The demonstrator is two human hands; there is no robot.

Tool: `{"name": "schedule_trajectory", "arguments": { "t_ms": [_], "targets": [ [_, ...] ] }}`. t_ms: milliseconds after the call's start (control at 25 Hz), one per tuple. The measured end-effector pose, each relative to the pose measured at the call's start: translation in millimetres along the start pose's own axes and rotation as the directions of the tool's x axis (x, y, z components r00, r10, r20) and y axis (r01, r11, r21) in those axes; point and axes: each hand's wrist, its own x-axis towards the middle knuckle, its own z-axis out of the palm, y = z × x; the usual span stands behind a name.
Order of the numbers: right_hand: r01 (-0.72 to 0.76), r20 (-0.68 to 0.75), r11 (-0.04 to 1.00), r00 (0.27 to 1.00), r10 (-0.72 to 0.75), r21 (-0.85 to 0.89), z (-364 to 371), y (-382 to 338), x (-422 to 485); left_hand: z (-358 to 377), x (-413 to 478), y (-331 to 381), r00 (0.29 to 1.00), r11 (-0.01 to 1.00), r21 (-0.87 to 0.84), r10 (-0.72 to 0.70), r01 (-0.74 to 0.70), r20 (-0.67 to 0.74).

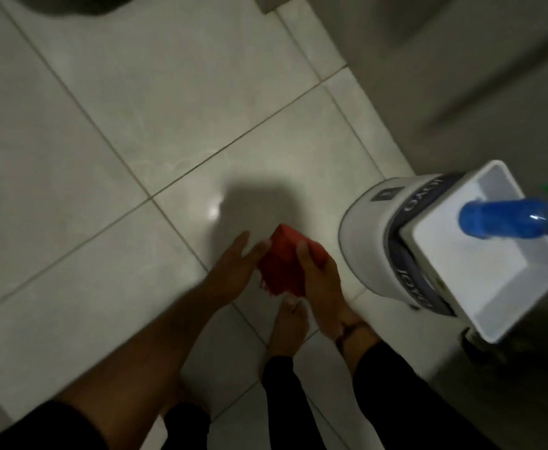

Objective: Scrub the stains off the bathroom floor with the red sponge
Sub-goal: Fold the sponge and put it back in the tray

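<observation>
The red sponge (pixel 282 264) is held low over the pale tiled bathroom floor (pixel 155 118), in the lower middle of the view. My right hand (pixel 319 280) grips its right side, fingers curled over the top. My left hand (pixel 233 267) lies flat against its left side with fingers stretched out; whether it grips is unclear. The picture is dim and blurred, and no stains can be made out on the tiles.
A white square bucket (pixel 480 300) on a round grey base stands at the right, holding a blue-handled tool (pixel 506 217). My bare foot (pixel 287 329) is just below the sponge. A wall or door (pixel 461 66) runs along the right; a dark object (pixel 81 3) sits at the top left.
</observation>
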Motion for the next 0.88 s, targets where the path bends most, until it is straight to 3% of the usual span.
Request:
{"name": "schedule_trajectory", "arguments": {
  "t_ms": [160,240,360,560,720,880],
  "targets": [
    [-0.052,-0.137,0.985,0.988,0.075,0.165,-84,-26,-58,55,-16,82,0.936,0.987,0.137,0.036,-0.089,0.349],
    [0.004,-0.209,0.948,0.976,0.066,0.317,-142,-42,-64,101,-21,118,0.908,0.951,0.241,0.080,-0.192,0.410],
    [-0.048,-0.247,0.815,0.941,0.230,0.578,-218,-53,-54,175,-18,175,0.895,0.862,0.378,0.169,-0.337,0.412],
    [-0.019,-0.484,0.953,0.858,0.171,0.304,-294,-52,13,289,14,216,0.924,0.549,0.744,0.215,-0.382,0.316],
    [-0.183,-0.521,0.963,0.812,0.261,0.197,-310,-34,63,320,51,206,0.921,0.334,0.874,0.290,-0.352,0.260],
    [-0.278,-0.633,0.959,0.751,0.188,-0.046,-305,-24,80,323,73,190,0.934,0.193,0.954,0.320,-0.227,0.157]
  ]
}}
